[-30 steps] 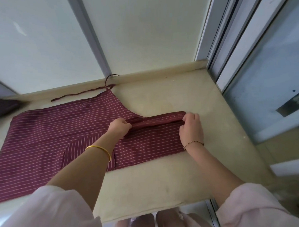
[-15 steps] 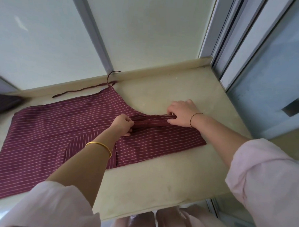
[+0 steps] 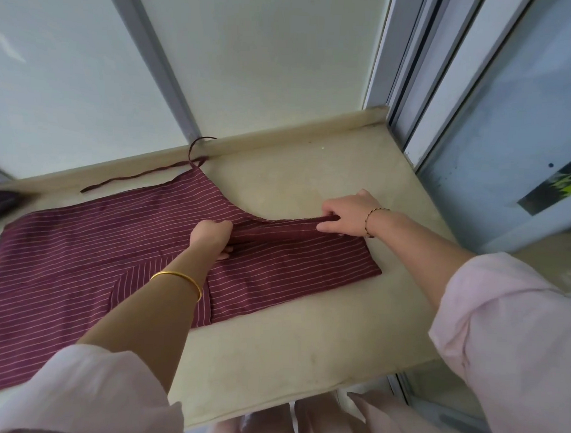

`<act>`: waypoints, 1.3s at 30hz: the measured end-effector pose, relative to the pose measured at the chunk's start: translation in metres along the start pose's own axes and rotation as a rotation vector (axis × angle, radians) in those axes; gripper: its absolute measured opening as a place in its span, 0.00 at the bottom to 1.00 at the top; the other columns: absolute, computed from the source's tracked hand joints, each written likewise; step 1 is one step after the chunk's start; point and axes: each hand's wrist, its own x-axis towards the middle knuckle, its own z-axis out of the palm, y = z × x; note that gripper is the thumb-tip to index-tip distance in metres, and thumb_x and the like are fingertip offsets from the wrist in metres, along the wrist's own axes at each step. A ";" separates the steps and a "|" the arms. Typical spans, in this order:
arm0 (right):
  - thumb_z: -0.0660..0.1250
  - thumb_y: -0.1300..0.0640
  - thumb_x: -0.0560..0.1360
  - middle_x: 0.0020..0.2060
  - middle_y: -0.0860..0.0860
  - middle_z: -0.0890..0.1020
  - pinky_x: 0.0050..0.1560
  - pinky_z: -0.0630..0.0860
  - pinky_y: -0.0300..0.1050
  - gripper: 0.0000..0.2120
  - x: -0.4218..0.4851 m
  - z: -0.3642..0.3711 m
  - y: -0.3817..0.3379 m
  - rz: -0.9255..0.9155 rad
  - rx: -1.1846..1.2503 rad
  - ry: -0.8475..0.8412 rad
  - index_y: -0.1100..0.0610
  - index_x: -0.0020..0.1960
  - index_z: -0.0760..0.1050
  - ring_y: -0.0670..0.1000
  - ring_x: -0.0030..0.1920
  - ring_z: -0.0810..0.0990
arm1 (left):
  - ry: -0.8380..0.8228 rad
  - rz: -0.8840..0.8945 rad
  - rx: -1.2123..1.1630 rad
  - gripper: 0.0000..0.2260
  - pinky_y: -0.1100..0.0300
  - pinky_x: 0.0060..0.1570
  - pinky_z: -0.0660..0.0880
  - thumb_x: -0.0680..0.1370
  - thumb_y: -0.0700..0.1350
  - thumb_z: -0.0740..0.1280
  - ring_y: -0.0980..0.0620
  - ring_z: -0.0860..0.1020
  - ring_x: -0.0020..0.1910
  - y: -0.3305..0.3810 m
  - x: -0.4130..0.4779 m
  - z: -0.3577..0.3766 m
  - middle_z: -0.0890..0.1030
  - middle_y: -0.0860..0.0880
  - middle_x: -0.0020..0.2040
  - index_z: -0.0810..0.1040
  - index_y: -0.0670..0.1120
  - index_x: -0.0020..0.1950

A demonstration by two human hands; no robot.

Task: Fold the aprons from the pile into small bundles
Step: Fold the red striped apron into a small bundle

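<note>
Together, left hand (image 3: pixel 211 234) and right hand (image 3: pixel 346 215) pinch the folded apron (image 3: pixel 96 240), arms outstretched

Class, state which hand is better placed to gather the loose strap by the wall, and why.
Likely the left hand: it grips the apron nearer the strap; the right hand is farther.

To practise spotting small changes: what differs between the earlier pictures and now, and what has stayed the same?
The right hand has swung round: it held the end of the folded strip from the near side, now it reaches in from the right, still pinching it. The left hand keeps gripping the strip; the apron stays spread flat.
</note>
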 end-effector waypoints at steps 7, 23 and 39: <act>0.50 0.42 0.80 0.41 0.51 0.77 0.57 0.65 0.51 0.23 0.005 0.006 0.005 -0.001 -0.140 -0.086 0.52 0.33 0.67 0.51 0.38 0.74 | -0.054 0.121 0.163 0.06 0.58 0.35 0.79 0.79 0.41 0.61 0.50 0.78 0.35 -0.009 0.001 0.004 0.77 0.45 0.37 0.74 0.39 0.50; 0.62 0.59 0.73 0.53 0.50 0.74 0.54 0.69 0.47 0.10 0.023 0.007 -0.057 0.092 0.004 0.255 0.53 0.53 0.71 0.52 0.54 0.71 | 0.144 0.443 0.681 0.07 0.54 0.35 0.70 0.77 0.36 0.57 0.47 0.75 0.41 -0.041 0.010 -0.032 0.77 0.46 0.47 0.70 0.44 0.52; 0.58 0.64 0.76 0.62 0.54 0.72 0.53 0.72 0.48 0.17 0.180 -0.021 -0.250 -0.051 -0.108 0.224 0.58 0.65 0.67 0.55 0.63 0.69 | 0.137 0.437 0.819 0.22 0.47 0.58 0.71 0.77 0.34 0.61 0.41 0.65 0.66 -0.070 0.122 -0.193 0.63 0.42 0.68 0.64 0.44 0.70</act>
